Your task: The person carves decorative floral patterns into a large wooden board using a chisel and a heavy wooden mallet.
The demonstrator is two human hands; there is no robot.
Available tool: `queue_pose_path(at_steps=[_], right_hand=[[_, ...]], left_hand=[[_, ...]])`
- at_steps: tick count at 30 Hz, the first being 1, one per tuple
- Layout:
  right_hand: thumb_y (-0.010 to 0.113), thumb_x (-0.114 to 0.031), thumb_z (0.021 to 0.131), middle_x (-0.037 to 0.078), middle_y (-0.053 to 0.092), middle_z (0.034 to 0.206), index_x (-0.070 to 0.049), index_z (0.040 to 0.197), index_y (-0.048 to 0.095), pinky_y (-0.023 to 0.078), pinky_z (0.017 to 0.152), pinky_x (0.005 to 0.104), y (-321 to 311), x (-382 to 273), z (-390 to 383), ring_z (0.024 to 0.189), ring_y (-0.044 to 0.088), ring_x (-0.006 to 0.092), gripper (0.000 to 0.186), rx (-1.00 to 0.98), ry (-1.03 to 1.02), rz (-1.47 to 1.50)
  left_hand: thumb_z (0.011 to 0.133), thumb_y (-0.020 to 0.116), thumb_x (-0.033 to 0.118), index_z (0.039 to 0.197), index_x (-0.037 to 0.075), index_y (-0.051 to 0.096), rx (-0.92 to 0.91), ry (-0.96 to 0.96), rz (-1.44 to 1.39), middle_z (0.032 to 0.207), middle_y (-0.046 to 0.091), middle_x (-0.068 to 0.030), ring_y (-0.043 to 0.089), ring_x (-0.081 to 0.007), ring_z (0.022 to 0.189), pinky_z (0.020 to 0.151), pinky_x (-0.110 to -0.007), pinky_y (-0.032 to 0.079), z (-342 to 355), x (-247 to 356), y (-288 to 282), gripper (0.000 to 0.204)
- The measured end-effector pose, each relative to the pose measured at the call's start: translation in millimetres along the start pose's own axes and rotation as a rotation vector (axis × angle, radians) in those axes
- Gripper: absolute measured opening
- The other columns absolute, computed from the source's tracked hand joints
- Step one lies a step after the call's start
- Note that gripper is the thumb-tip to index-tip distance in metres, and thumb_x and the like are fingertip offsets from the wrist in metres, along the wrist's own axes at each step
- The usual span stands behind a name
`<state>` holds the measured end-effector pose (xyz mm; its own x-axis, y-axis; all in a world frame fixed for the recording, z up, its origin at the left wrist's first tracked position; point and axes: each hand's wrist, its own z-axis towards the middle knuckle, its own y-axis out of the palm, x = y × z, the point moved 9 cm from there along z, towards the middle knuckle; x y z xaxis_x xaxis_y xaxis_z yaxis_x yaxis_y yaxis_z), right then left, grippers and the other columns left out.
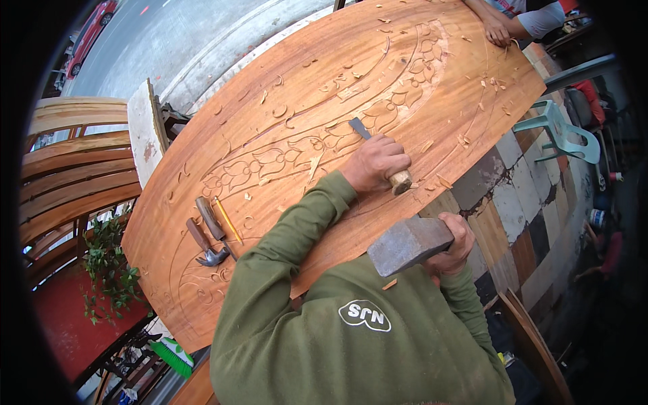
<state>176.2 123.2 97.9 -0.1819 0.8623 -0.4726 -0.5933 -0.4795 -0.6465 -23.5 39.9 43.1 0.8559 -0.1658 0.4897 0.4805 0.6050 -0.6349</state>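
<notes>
My left hand (pixel 373 162) grips a wooden-handled chisel (pixel 361 129), its blade set on the floral carving of a large reddish-brown wooden panel (pixel 283 74). A little behind the chisel's handle end, my right hand (pixel 455 246) holds a blocky wooden mallet (pixel 407 244) raised off the panel. Wood chips lie scattered over the carved pattern. My green sleeves cover part of the panel's near edge.
A claw hammer (pixel 204 247), another chisel (pixel 212 223) and a yellow pencil (pixel 229 221) lie on the panel's left part. Another person's hand (pixel 498 32) rests at the far end. Curved wooden boards (pixel 74 169) stand left, a green plastic chair (pixel 560 128) right, a broom (pixel 172 356) below.
</notes>
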Motion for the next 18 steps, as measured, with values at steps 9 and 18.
queue_pose_path(at_steps=[9,18], right_hand=[[0.098,-0.028,0.075,0.014,0.068,0.094,-0.005,0.126,0.054,0.058,0.067,0.0431,8,25,37,0.078,0.071,0.0303,0.071,0.229,-0.055,0.222],[0.089,-0.038,0.083,0.016,0.070,0.100,-0.007,0.130,0.056,0.060,0.070,0.0464,27,32,28,0.082,0.073,0.0369,0.066,0.021,-0.168,0.127]], left_hand=[[0.075,0.082,0.015,0.091,0.012,0.064,0.052,-0.005,-0.145,0.082,0.056,-0.0065,0.061,-0.0299,0.078,0.069,-0.043,0.046,11,-5,-14,0.024],[0.077,0.080,0.016,0.087,0.015,0.059,0.020,0.019,-0.126,0.081,0.053,-0.0040,0.059,-0.0265,0.079,0.071,-0.040,0.046,4,-3,-13,0.023]])
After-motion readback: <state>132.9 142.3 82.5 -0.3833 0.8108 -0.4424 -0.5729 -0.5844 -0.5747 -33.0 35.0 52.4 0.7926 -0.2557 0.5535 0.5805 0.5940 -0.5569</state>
